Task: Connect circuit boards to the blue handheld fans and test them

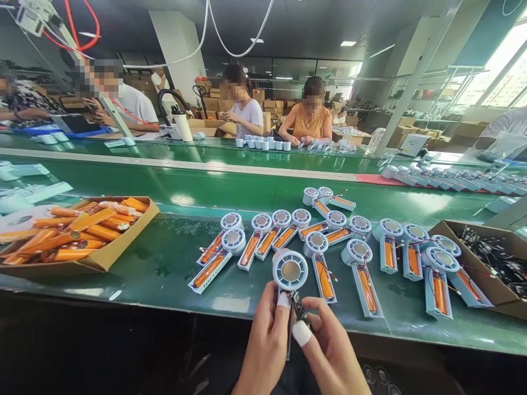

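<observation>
Circuit board at fan unit — lower centre
Left hand grips unit, right hand pinches board — a slack pinch could drop it.

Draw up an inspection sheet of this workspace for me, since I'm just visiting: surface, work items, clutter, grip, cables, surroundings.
Surface: green bench, glossy, with light reflections.
Work items: white round-headed unit and small circuit board, held close together.
Clutter: loosely grouped similar units, many showing orange cylinders; open cardboard boxes of orange cylinders at left and dark wired parts at right.
Grip: left hand holds the unit; right hand pinches the board; white covers on both thumbs.
Cables: thin leads on several bench units; white cable and red hose overhead.
Surroundings: several people across the bench, including one in an orange top; stacked boxes behind.
</observation>
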Motion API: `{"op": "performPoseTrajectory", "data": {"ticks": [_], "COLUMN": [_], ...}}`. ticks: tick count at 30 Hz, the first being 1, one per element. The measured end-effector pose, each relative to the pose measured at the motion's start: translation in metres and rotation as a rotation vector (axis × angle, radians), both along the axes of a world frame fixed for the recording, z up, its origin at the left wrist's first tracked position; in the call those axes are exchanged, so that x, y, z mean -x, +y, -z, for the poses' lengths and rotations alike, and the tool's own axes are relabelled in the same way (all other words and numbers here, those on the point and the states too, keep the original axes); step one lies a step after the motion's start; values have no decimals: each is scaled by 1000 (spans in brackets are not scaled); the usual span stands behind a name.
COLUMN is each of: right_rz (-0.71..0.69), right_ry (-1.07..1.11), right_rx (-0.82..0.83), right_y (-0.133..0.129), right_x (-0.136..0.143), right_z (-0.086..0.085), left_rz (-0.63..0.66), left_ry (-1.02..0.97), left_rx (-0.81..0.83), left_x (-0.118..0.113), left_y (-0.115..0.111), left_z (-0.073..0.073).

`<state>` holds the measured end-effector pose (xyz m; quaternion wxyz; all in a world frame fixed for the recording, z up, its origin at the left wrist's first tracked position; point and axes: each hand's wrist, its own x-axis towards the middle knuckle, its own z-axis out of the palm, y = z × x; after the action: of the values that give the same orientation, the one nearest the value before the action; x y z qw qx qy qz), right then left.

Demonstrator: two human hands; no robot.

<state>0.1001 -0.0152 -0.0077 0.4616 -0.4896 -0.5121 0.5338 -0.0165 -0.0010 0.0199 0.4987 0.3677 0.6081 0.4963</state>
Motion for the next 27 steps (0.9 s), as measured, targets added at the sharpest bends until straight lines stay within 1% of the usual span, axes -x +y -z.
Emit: {"op": "performPoseTrajectory", "data": {"ticks": [2, 4, 7, 9, 11, 13, 15, 18, 22, 25, 27], "right_rz": [99, 157, 219, 251, 272, 287, 287, 259, 175, 59, -76], "right_ry": [-46, -82, -91, -150, -255, -372, -477, -615, -767, -870, -911], "right_rx": [-76, -121, -152, -168, -209, -274, -337, -408, -459, -440, -403], "right_y": [-6, -9, -5, -1, 2, 3, 4, 3, 2, 0, 0], "right_x": [3, 6, 8, 11, 14, 17, 17, 17, 15, 9, 0], "right_z": [8, 16, 22, 22, 21, 19, 18, 18, 22, 22, 19], "left_rz": [35, 88, 154, 174, 150, 96, 92, 85, 51, 57, 54], "left_ry": [14, -3, -131, -191, -149, -52, -3, 3, 13, 14, -1], "left_rx": [7, 13, 14, 12, 16, 13, -2, -3, 8, -3, -16], "left_x": [2, 4, 4, 2, 0, -4, -6, -9, -12, -10, -6], "left_y": [2, 5, 7, 5, 3, 0, -2, -2, 0, 3, 5], "left_z": [0, -1, 0, 6, 15, 23, 28, 26, 15, 13, 16]}}
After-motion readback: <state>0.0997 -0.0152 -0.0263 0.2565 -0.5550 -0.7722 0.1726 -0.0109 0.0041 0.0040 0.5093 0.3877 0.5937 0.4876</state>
